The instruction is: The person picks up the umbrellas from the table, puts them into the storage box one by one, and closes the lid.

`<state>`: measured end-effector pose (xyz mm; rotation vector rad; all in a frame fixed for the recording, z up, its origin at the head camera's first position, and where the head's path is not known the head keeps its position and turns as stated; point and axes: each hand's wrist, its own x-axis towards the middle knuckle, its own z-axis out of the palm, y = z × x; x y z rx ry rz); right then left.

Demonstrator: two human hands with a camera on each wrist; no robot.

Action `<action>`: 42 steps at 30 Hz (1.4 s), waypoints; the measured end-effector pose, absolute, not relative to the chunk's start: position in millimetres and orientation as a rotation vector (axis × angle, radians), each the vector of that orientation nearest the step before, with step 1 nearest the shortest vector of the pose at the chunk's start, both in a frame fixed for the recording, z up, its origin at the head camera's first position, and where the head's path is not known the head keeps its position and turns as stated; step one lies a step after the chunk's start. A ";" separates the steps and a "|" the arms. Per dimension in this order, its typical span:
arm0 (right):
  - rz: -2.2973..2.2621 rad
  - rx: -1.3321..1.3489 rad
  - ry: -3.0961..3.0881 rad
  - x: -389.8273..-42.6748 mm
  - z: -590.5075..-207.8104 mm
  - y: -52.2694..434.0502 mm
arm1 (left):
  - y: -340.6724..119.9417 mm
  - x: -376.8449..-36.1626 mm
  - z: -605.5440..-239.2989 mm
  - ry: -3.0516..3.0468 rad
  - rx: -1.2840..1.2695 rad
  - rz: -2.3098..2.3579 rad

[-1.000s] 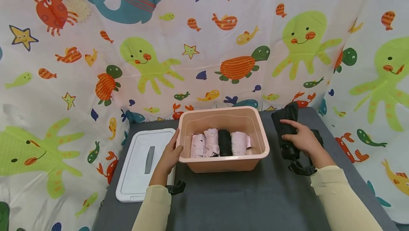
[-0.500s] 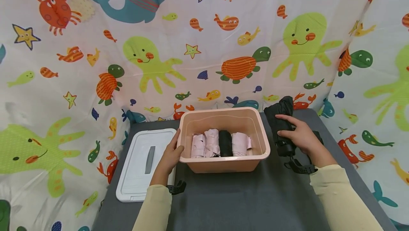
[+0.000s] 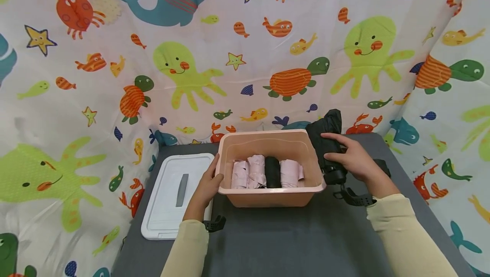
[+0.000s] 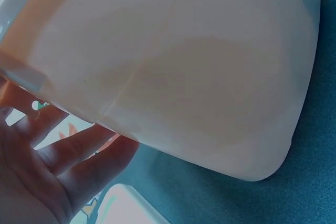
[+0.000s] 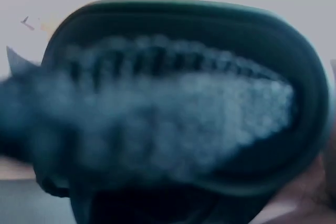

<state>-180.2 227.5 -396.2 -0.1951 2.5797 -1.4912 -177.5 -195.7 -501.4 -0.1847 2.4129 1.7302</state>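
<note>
Right hand [image 3: 354,162] is wrapped around the black folded umbrella [image 3: 328,143]: fingers over the top, thumb side toward you. You're holding it just off the right wall of the pink bin [image 3: 314,170], tip angled up toward the printed curtain [image 3: 245,55]. Whether it rests on the grey table [image 3: 291,238] or is lifted, I can't tell. Right wrist view is a dark blur, no use.

Left hand [image 3: 206,187] is against the bin's left wall, thumb hooked over the rim, fingers lying fairly straight along the outside per the left wrist view [image 4: 63,166]. Reads as bracing more than gripping.

Inside the bin: three pink rolled bundles [image 3: 256,171] and one black roll [image 3: 272,171] packed side by side along the front wall. Back half looks free.

White lid [image 3: 172,196] lies flat on the table, left of the bin, close to your left hand.

Handling call: umbrella looks light, with a stiff core under loose, slick fabric. Hold mid-body around the folded canopy so the cloth doesn't slide or unfurl. The strap near your wrist looks loose and could snag the rim. Bin is thin plastic and likely to skid, so the left-hand brace makes sense.
</note>
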 end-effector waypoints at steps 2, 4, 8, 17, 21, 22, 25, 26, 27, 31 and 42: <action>-1.501 -0.210 2.556 -180.3 -393.9 222.2 | -195.6 -177.0 -502.1 2.416 -0.179 1.733; -1.527 -0.225 2.516 -181.5 -391.8 216.7 | -195.5 -176.5 -501.9 2.417 -0.185 1.735; -1.593 -0.251 2.417 -185.8 -389.0 206.4 | -196.1 -176.6 -502.1 2.427 -0.184 1.734; -1.573 -0.328 2.381 -197.9 -390.9 186.7 | -194.7 -177.0 -502.7 2.446 -0.177 1.723; -1.508 -0.357 2.402 -202.3 -391.4 179.3 | -194.3 -178.0 -502.5 2.433 -0.180 1.734; -1.486 -0.355 2.408 -202.8 -391.0 177.1 | -194.7 -178.2 -502.4 2.430 -0.174 1.737; -1.413 -0.345 2.436 -205.4 -392.9 170.1 | -195.6 -178.0 -502.1 2.415 -0.185 1.738; -1.380 -0.338 2.454 -206.3 -394.1 167.6 | -196.0 -177.6 -502.4 2.412 -0.187 1.739; -1.342 -0.335 2.479 -207.3 -395.8 165.0 | -196.4 -177.2 -502.6 2.411 -0.189 1.736; -1.191 -0.327 2.576 -211.8 -404.8 157.6 | -196.2 -175.4 -502.6 2.412 -0.188 1.741; -0.865 -0.407 2.670 -217.8 -418.9 147.9 | -196.9 -175.9 -502.5 2.439 -0.169 1.726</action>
